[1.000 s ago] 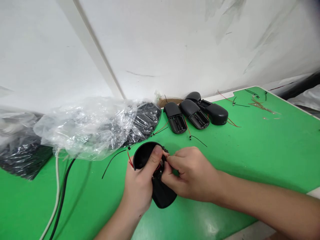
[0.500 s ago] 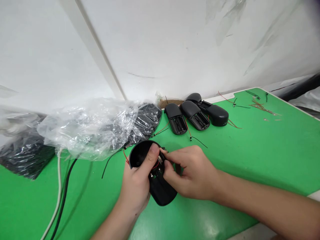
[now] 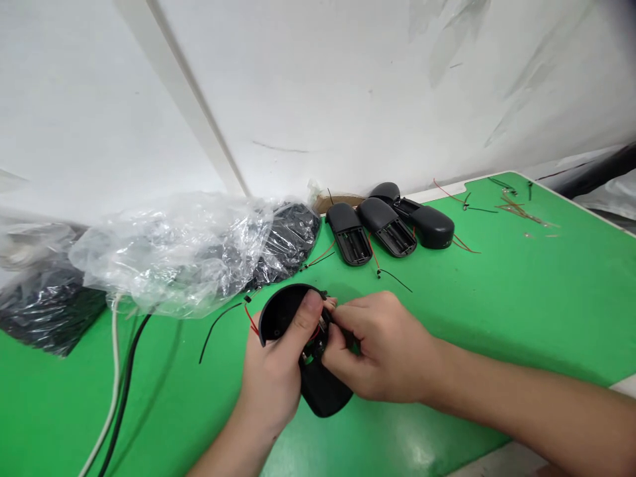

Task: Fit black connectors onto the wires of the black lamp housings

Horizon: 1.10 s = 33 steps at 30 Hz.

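Note:
A black plastic housing (image 3: 325, 391), hollow side up, is gripped by my left hand (image 3: 278, 364), whose thumb presses inside its rounded wall. Inside, a red wire and small metal contacts show in part. My right hand (image 3: 380, 348) pinches at the housing's right edge, with thumb and forefinger closed; what lies between those fingertips is hidden. Out of the housing's left side come a red wire (image 3: 252, 318) and a black wire (image 3: 216, 324), meeting at a small black part (image 3: 247, 299).
Several black housings with open battery bays (image 3: 352, 244) lie at the back of the green table (image 3: 472, 318). Plastic bags (image 3: 169, 252) of black parts stand at left. A white cable (image 3: 114, 371) and black cable (image 3: 124, 391) cross the left side. Loose wires (image 3: 519, 209) lie far right.
The housing has shifted slightly down, with both hands still on it. My right fingertips have moved a little, pressing closer in at the housing's right edge.

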{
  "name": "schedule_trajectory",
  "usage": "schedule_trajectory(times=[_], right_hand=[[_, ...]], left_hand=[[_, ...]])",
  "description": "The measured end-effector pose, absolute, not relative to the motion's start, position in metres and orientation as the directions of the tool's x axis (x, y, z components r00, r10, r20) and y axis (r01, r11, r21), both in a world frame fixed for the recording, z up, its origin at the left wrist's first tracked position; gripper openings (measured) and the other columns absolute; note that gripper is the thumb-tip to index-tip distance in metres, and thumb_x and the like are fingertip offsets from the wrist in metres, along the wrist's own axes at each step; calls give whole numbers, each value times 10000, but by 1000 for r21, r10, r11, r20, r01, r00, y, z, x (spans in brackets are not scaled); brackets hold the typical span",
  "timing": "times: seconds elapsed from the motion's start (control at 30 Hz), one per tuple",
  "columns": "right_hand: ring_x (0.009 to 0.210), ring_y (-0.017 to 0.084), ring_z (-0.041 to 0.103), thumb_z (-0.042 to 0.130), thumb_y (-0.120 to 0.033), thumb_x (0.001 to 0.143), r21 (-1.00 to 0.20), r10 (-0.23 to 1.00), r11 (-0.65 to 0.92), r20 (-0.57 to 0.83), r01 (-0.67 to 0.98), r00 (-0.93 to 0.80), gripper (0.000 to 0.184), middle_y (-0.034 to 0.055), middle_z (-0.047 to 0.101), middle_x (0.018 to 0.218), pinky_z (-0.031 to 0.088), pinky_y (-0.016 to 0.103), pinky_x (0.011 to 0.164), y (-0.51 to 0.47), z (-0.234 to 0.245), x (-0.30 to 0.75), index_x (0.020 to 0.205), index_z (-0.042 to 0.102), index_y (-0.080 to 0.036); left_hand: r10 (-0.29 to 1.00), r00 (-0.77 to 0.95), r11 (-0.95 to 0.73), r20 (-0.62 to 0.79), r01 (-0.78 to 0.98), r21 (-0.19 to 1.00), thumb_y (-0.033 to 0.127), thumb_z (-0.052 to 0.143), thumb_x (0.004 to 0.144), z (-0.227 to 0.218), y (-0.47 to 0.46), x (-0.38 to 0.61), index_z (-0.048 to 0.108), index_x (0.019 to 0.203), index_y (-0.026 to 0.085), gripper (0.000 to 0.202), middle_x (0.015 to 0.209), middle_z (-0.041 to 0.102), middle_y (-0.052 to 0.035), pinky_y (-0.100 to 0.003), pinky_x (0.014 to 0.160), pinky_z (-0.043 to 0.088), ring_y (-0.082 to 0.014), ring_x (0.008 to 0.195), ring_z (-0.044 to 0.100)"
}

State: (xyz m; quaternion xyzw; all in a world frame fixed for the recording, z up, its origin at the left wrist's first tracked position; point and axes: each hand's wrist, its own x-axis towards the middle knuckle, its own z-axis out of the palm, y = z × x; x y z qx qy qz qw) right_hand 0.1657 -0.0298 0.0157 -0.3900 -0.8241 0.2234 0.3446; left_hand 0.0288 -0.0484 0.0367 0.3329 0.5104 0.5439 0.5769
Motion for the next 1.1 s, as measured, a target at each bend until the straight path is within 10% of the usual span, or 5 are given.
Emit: schedule_trajectory(times=[0.6,1.1], right_hand=[[513,111,193,468,-155,864,-481,691,723,494,495,-528,280,-16,389,516,178,352,530,-32,14,167,586,439,-161],[514,64,332,459,-199,951,-828,836,466,297,311,-462,335,-37,349,562,228,253,530,-24,23,168,629,382,-147]], left_hand=[[961,-50,232,-272,-394,889,448,827,762,23,-52,22,780,803,145,309,844,729,-86,-298,724,573,-225,787,698],[898,-104,319,-427,-513,797,461,870,702,37,-32,17,732,1059,168,481,821,716,-57,-236,600,563,-166,653,687]])
